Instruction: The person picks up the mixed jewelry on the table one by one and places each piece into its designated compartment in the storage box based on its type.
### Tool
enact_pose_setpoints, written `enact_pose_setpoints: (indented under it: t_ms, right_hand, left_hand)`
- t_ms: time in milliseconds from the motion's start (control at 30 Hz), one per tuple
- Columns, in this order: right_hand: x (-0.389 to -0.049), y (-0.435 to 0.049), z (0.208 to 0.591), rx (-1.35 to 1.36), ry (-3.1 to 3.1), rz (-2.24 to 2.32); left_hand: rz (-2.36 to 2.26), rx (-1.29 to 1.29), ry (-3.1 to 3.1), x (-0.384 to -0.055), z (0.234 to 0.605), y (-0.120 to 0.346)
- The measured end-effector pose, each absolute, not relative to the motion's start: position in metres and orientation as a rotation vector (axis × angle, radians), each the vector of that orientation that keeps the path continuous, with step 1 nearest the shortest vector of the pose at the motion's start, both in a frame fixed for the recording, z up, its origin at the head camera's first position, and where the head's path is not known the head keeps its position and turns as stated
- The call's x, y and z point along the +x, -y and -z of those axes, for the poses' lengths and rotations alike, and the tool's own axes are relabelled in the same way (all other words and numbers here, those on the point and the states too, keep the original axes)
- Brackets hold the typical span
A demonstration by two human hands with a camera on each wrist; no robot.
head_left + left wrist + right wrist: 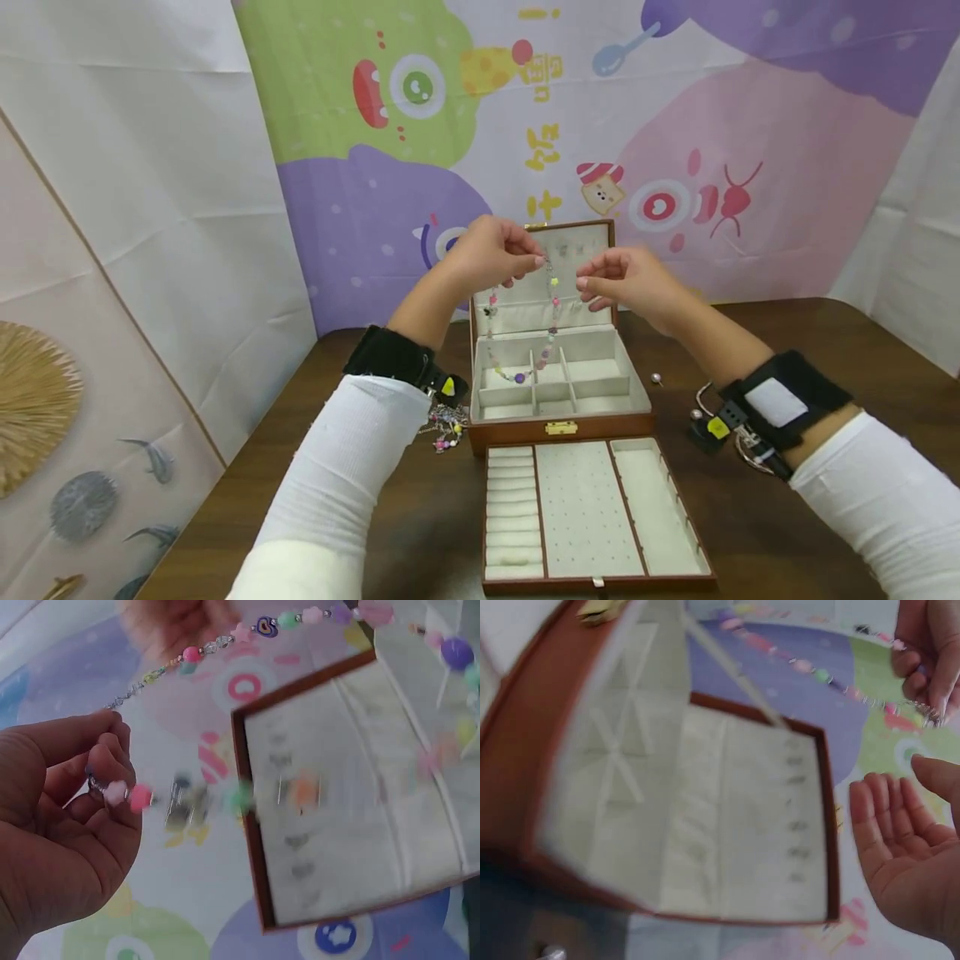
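Observation:
My left hand (495, 252) pinches a colourful beaded necklace (555, 302) by its ends. The necklace hangs in a loop in front of the open jewelry box (558, 428), its purple bead lowest. In the left wrist view, the strand (289, 620) runs from the fingertips in two lines of pink, green and yellow beads. My right hand (626, 283) is held apart from the necklace, to its right, fingers loosely bent with nothing between them. The right wrist view shows that hand (911, 847) with palm turned up below the left one.
A lift-out tray (588, 508) with ring rolls and a long compartment lies before the box. Tangled beaded jewelry (448, 432) rests left of the box. A pearl piece (657, 378) lies to the right, near a silver bangle (701, 398). A cartoon cloth (585, 125) hangs behind.

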State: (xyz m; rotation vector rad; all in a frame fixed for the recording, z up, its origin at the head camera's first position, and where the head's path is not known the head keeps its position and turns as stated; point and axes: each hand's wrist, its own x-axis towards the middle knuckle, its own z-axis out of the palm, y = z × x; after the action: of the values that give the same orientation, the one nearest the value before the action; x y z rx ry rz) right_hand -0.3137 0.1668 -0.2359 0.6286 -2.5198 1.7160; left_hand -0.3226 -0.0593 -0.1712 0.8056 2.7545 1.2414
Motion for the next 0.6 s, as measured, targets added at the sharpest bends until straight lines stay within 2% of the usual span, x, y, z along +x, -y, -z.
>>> enact_pose_setpoints:
  t_ms: [333,600]
  right_hand:
    - [-0.304,-0.212,0.3,0.475,2.813,-1.07]
    - [-0.294,-0.22,0.332,0.406,2.969,-1.237]
  left_hand:
    - [-1.064,0.811,-3.002,-0.364,0.167,0.082]
    - [-1.062,0.736,-3.173,-0.403,0.189,0.084]
